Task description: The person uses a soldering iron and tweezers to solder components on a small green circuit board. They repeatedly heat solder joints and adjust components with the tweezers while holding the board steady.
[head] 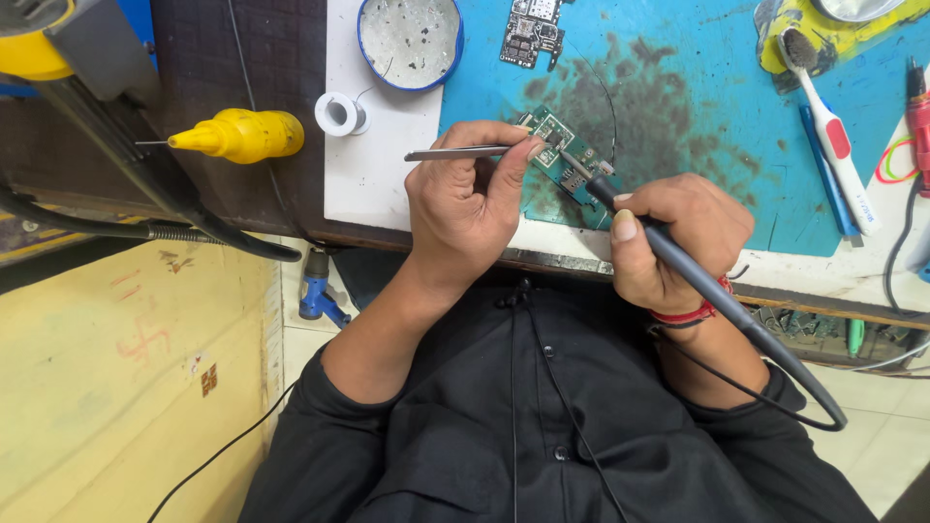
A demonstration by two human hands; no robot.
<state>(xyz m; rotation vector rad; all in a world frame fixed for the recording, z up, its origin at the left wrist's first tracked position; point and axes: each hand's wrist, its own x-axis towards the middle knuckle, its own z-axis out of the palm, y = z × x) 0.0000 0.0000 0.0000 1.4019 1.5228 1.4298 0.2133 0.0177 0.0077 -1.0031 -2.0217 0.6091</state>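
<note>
Bench [387, 184], blue mat [697, 126] w/ dark scorch stains. Small green circuit board [567, 155] lies on mat near front edge, betw. both hands.

Surroundings: round tin [411, 39] w/ grey residue behind left hand; solder spool [341, 113] and yellow nozzle bottle [242, 134] to its left; second circuit board [533, 31] at top, partly cut off by frame. Toothbrush [829, 126] and blue pen-like tool [825, 169] to the right, well apart from work. Nothing blocks either hand's reach.

Left hand [465, 208]: fingers closed on tweezers [460, 152], long axis roughly level, tips at board's left end but hidden behind fingertip. Right hand [678, 237]: clamped on soldering iron [668, 257], long axis diagonal, tip pointing up-left onto board, cable trailing down-right.

Board's near edge hidden by hands; component detail too small to read. Board's long axis runs upper-left to lower-right.
</note>
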